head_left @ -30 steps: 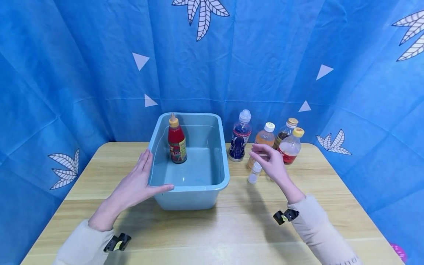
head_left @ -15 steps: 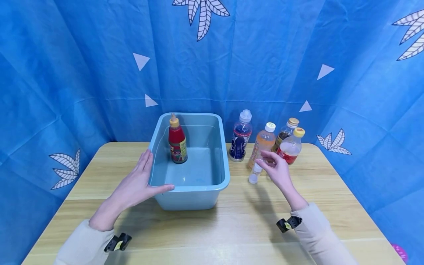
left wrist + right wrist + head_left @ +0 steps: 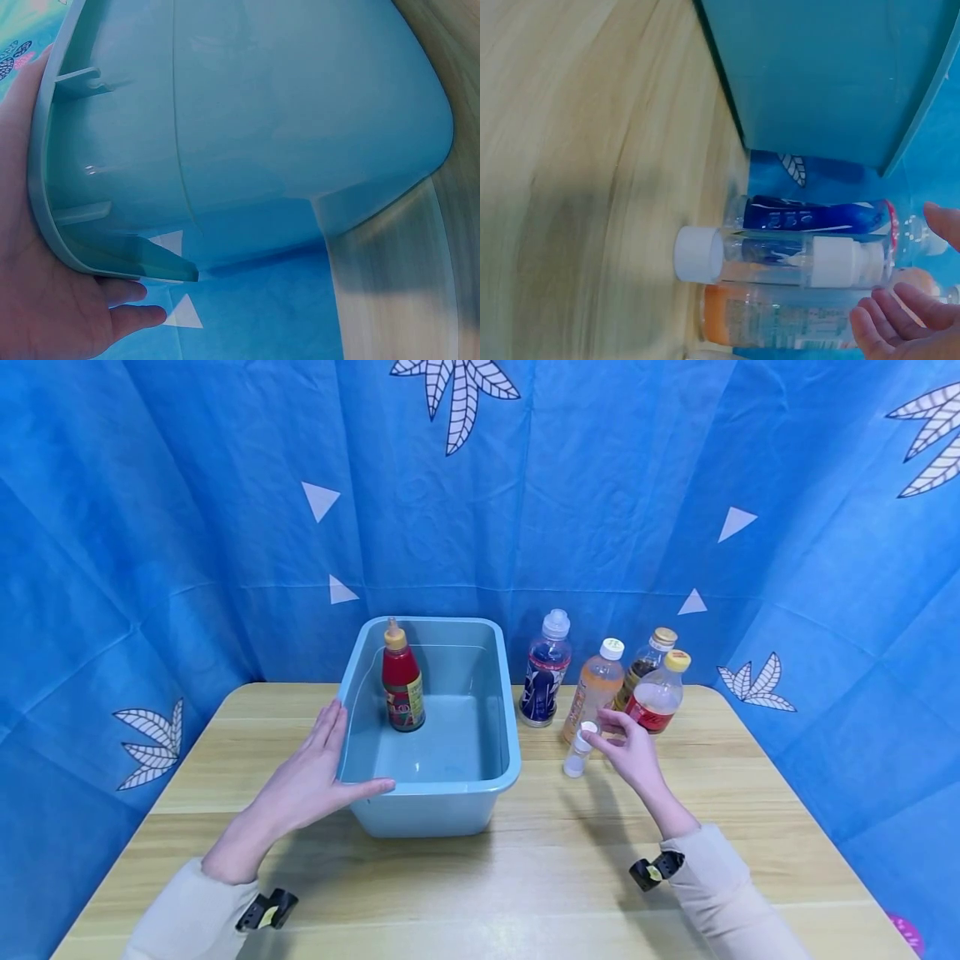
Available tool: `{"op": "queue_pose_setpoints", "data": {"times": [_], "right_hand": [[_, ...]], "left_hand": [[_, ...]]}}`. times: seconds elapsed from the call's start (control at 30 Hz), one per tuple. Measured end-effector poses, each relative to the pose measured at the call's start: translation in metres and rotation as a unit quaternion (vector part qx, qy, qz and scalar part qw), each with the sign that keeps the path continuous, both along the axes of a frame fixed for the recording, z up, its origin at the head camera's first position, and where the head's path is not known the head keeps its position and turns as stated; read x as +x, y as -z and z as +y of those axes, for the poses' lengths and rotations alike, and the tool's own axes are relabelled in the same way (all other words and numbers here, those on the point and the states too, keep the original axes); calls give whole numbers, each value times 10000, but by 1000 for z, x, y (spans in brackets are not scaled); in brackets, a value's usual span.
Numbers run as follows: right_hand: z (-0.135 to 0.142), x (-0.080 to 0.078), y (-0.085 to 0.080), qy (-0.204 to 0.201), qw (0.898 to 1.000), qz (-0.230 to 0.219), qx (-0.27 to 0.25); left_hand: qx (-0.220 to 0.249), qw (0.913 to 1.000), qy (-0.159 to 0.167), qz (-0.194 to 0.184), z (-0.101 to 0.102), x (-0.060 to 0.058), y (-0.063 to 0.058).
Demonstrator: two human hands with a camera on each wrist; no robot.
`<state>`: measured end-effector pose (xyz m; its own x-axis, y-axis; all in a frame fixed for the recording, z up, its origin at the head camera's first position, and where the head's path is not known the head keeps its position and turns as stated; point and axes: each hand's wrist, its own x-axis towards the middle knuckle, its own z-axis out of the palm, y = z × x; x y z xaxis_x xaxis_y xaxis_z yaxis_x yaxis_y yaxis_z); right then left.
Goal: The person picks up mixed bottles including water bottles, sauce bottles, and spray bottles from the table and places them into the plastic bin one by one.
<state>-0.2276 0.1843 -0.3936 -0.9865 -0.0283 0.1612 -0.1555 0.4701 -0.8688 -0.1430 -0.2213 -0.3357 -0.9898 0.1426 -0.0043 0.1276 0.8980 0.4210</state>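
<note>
A light blue plastic bin (image 3: 431, 814) stands on the table. Against its left front corner rests my left hand (image 3: 307, 777), fingers straight along the left rim and thumb over the front rim; the left wrist view shows the hand (image 3: 45, 300) along the rim too. Inside the bin is a red sauce bottle (image 3: 402, 689) with a yellow nozzle cap. My right hand (image 3: 633, 756) is at the top of a small clear bottle (image 3: 576, 764) with a white cap, thumb and fingers spread around it. In the right wrist view the fingers are apart, not visibly pinching the bottle (image 3: 769, 259).
Behind the small bottle stand an orange drink bottle (image 3: 592, 697), a dark blue bottle (image 3: 543, 681), a dark drink bottle (image 3: 643, 668) with a gold cap and a red-labelled bottle (image 3: 656, 697) with a yellow cap. A blue curtain (image 3: 600, 485) hangs behind the table (image 3: 525, 893).
My right hand has moved a little right and down, from above the small bottle to around its white cap. The left hand and bin have stayed in place.
</note>
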Motion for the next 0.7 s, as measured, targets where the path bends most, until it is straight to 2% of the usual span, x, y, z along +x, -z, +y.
{"op": "queue_pose_setpoints", "data": {"times": [0.23, 0.7], "right_hand": [[1, -6, 10, 71, 9999, -89, 39], [-1, -12, 15, 215, 9997, -34, 53]], "left_hand": [[20, 10000, -2, -27, 1, -1, 1], [34, 10000, -15, -12, 0, -2, 2]]}}
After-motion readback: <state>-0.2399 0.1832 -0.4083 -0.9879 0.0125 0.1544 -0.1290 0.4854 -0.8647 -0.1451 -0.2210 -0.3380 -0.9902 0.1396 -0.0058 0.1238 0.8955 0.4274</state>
